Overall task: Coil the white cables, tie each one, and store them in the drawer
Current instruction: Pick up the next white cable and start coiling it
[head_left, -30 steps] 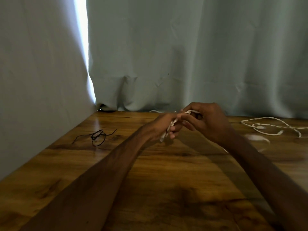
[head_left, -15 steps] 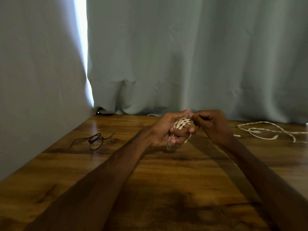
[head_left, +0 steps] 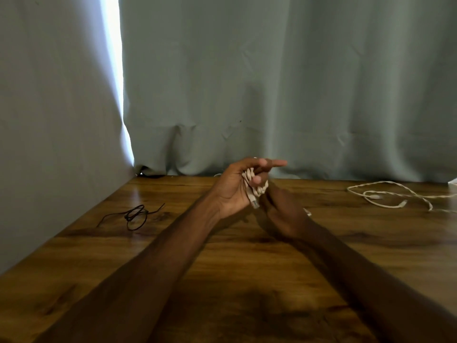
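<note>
My left hand (head_left: pixel 233 186) is raised above the wooden table (head_left: pixel 222 273) and grips a small coil of white cable (head_left: pixel 258 190) in its curled fingers, with the index finger pointing right. A connector end hangs below the coil. My right hand (head_left: pixel 282 210) sits just below and right of the coil, back toward me and blurred. Its fingers reach up to the coil's underside and hold the cable's loose end. A second white cable (head_left: pixel 385 196) lies loose and uncoiled on the table at the far right. No drawer is in view.
A thin black cable (head_left: pixel 134 215) lies in a loose loop on the table's left side. Grey-green curtains (head_left: pixel 272 95) hang along the back and left edges of the table. A bright gap shows between them at the left corner.
My right hand has dropped from level with the coil to below it, carrying the loose end round. My left hand has lifted and turned, its index finger now straight.
</note>
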A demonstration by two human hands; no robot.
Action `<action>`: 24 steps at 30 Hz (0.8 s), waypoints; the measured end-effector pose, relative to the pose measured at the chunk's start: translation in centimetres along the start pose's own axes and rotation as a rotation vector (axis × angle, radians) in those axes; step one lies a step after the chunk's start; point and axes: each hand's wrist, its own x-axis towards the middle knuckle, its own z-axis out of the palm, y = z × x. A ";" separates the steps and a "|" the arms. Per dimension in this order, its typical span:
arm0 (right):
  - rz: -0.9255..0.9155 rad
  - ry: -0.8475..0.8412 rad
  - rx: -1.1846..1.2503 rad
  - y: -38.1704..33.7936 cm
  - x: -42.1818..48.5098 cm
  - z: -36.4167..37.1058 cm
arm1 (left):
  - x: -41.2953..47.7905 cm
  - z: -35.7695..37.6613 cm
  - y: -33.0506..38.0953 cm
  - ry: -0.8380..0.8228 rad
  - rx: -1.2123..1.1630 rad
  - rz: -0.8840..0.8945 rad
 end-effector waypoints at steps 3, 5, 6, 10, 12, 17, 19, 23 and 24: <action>-0.048 -0.091 -0.072 -0.9 0.1 0.6 | 0.3 -0.7 0.2 0.175 -0.055 0.089; -0.069 -0.105 -0.152 -1.2 0.4 0.5 | 0.4 -1.1 0.3 0.247 -0.103 0.118; -0.077 -0.107 -0.181 -1.3 0.5 0.4 | 0.5 -1.4 0.4 0.265 -0.142 0.139; -0.124 -0.132 -0.212 -2.2 0.2 -0.4 | 0.5 -2.8 1.6 0.477 -0.165 0.269; -0.146 -0.103 -0.204 -2.7 0.5 -0.7 | 0.5 -3.8 1.8 0.597 -0.116 0.302; -0.224 -0.048 -0.218 -4.2 0.6 -1.7 | 0.7 -4.3 0.8 0.731 0.286 0.236; -0.249 0.016 -0.174 -4.2 0.6 -2.8 | 0.3 -4.5 0.4 0.737 0.414 0.172; -0.301 0.165 -0.130 -4.0 0.9 -4.6 | -0.8 -3.2 0.5 0.667 0.702 0.092; -0.317 0.207 -0.123 -3.8 1.0 -5.0 | -0.7 -2.6 0.4 0.607 0.732 0.084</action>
